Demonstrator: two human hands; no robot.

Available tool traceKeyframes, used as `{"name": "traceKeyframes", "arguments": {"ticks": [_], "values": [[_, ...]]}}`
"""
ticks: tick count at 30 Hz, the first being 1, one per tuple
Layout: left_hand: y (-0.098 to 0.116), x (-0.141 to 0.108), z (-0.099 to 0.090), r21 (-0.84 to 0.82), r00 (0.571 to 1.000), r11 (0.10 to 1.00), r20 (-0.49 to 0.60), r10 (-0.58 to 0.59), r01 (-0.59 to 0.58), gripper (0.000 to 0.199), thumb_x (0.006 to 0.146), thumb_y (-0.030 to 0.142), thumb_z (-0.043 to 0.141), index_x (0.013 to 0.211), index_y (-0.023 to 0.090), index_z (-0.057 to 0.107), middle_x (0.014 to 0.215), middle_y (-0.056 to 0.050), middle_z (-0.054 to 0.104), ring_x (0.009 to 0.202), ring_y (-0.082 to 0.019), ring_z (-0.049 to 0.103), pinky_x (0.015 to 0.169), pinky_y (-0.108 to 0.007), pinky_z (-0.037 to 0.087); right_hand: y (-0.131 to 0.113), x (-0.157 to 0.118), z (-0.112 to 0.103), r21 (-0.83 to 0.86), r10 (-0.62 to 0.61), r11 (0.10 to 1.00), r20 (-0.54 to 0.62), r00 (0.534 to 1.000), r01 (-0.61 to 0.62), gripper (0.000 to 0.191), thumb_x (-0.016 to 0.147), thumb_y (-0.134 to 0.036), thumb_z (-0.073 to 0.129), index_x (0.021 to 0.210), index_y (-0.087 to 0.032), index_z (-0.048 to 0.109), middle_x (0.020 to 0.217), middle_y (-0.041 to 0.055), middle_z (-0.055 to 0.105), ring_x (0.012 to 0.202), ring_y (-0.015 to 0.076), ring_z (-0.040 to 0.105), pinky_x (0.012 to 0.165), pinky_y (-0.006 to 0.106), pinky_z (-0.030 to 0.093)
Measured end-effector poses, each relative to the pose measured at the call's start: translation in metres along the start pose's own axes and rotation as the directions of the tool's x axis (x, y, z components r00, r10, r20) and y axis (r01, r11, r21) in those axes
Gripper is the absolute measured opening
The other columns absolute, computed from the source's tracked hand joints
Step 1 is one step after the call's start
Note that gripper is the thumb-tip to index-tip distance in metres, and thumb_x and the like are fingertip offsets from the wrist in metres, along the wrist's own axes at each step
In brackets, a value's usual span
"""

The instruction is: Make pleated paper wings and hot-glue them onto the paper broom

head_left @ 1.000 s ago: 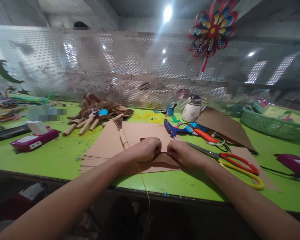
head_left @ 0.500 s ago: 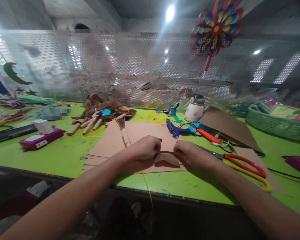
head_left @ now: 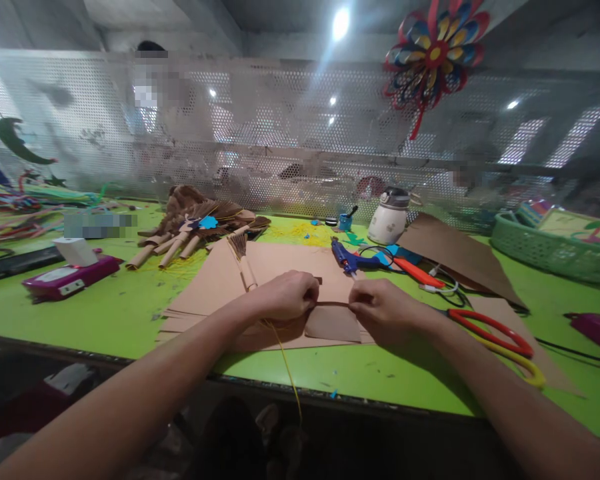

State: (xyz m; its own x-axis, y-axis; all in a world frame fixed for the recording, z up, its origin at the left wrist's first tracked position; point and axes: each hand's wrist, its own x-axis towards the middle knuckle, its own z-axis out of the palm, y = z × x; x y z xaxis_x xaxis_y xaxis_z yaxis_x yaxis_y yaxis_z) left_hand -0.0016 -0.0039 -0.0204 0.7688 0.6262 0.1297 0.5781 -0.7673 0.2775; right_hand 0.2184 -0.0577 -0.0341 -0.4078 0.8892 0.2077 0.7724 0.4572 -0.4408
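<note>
My left hand (head_left: pixel 294 295) and my right hand (head_left: pixel 375 307) pinch the two ends of the upper edge of a small piece of brown paper (head_left: pixel 333 324). The piece hangs between them, its top edge curled or folded over. Beneath it lies a stack of larger brown paper sheets (head_left: pixel 205 283). A small paper broom with a fringed end (head_left: pixel 242 257) rests on the stack beside my left wrist, and a yellow string (head_left: pixel 289 367) trails from under that wrist over the table edge. Past my right hand lies a blue glue gun (head_left: pixel 344 257).
Scissors with red and yellow handles (head_left: pixel 495 327) lie right of my right forearm. Several finished paper brooms (head_left: pixel 190 227) are piled at the back left, near a purple power strip (head_left: pixel 70 277). A white bottle (head_left: pixel 389 217) and a green basket (head_left: pixel 555 250) stand at the back right.
The small paper between my hands has opened out flatter, showing more of its face toward me. Both hands keep their pinch and have hardly moved. The view has shifted slightly.
</note>
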Motion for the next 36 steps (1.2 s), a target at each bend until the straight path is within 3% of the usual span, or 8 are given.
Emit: {"name": "traceKeyframes", "arguments": {"ticks": [6,13,16,20,24,27,31,36], "values": [[0.002,0.001,-0.002,-0.296,1.0,0.955,-0.014,-0.026,0.02,0.022,0.074,0.021,0.049,0.089,0.016,0.064,0.08,-0.002,0.065,0.071,-0.013,0.055,0.064,-0.022,0.039,-0.003,0.002,-0.003,0.393,0.096,0.916,-0.027,0.995,-0.078,0.013,0.078,-0.026,0.054,0.07,-0.017,0.058,0.063,-0.0003,0.057,0.061,0.0128,0.05,0.056,0.024,0.04],[0.001,0.004,-0.002,-0.535,1.0,0.845,0.021,-0.018,0.026,0.013,0.073,0.024,0.054,0.078,0.014,0.061,0.067,0.002,0.056,0.062,-0.01,0.048,0.06,-0.022,0.038,-0.011,0.002,-0.009,0.639,0.154,0.763,-0.042,0.987,-0.092,0.019,0.073,-0.035,0.063,0.074,-0.017,0.06,0.061,-0.001,0.057,0.057,0.0128,0.052,0.058,0.028,0.041],[-0.001,0.005,0.004,-0.621,0.998,0.781,0.035,-0.049,0.06,0.013,0.07,0.022,0.058,0.081,0.014,0.059,0.066,0.003,0.053,0.06,-0.009,0.047,0.056,-0.021,0.037,-0.014,0.002,-0.007,0.677,0.18,0.73,-0.053,0.982,-0.098,0.018,0.07,-0.033,0.066,0.077,-0.017,0.061,0.063,-0.0003,0.06,0.059,0.013,0.053,0.061,0.029,0.043],[0.0,0.004,0.008,-0.712,0.999,0.701,0.036,-0.03,0.046,0.034,0.067,0.019,0.061,0.101,0.016,0.058,0.075,0.002,0.054,0.063,-0.01,0.049,0.056,-0.022,0.039,-0.017,0.002,-0.003,0.661,0.195,0.744,-0.072,0.978,-0.1,0.019,0.07,-0.03,0.066,0.083,-0.017,0.066,0.076,0.0034,0.064,0.069,0.0156,0.056,0.063,0.029,0.044],[0.002,0.002,0.006,-0.697,0.998,0.715,0.058,-0.005,0.044,0.038,0.069,0.019,0.06,0.107,0.019,0.059,0.075,0.002,0.055,0.063,-0.009,0.049,0.057,-0.022,0.039,-0.014,0.004,-0.001,0.636,0.193,0.767,-0.102,0.976,-0.085,0.019,0.072,-0.034,0.063,0.079,-0.017,0.069,0.074,0.0031,0.064,0.068,0.015,0.054,0.061,0.029,0.043],[0.002,0.003,0.005,-0.727,0.998,0.685,0.06,-0.003,0.046,0.038,0.069,0.02,0.061,0.107,0.017,0.06,0.08,0.0,0.058,0.066,-0.01,0.05,0.059,-0.022,0.041,-0.012,0.004,-0.002,0.711,0.235,0.697,-0.101,0.967,-0.095,0.025,0.072,-0.038,0.064,0.086,-0.018,0.069,0.077,0.0029,0.065,0.068,0.0148,0.056,0.062,0.029,0.044],[0.0,0.007,0.005,-0.817,0.996,0.575,-0.003,-0.084,0.046,0.042,0.068,0.021,0.065,0.109,0.015,0.058,0.092,-0.005,0.063,0.075,-0.013,0.056,0.066,-0.025,0.045,-0.01,0.004,0.002,0.843,0.243,0.527,-0.026,0.97,-0.11,0.036,0.075,-0.043,0.063,0.102,-0.017,0.064,0.085,0.0053,0.065,0.071,0.0153,0.058,0.064,0.03,0.046],[0.002,0.007,0.003,-0.839,0.984,0.543,-0.059,-0.167,0.042,0.031,0.066,0.024,0.067,0.094,0.012,0.061,0.088,-0.005,0.063,0.074,-0.014,0.058,0.066,-0.027,0.045,-0.004,0.006,0.011,0.867,0.271,0.476,0.016,0.962,-0.149,0.027,0.071,-0.034,0.07,0.088,-0.014,0.065,0.075,0.0045,0.064,0.061,0.0129,0.054,0.059,0.028,0.043]]}}
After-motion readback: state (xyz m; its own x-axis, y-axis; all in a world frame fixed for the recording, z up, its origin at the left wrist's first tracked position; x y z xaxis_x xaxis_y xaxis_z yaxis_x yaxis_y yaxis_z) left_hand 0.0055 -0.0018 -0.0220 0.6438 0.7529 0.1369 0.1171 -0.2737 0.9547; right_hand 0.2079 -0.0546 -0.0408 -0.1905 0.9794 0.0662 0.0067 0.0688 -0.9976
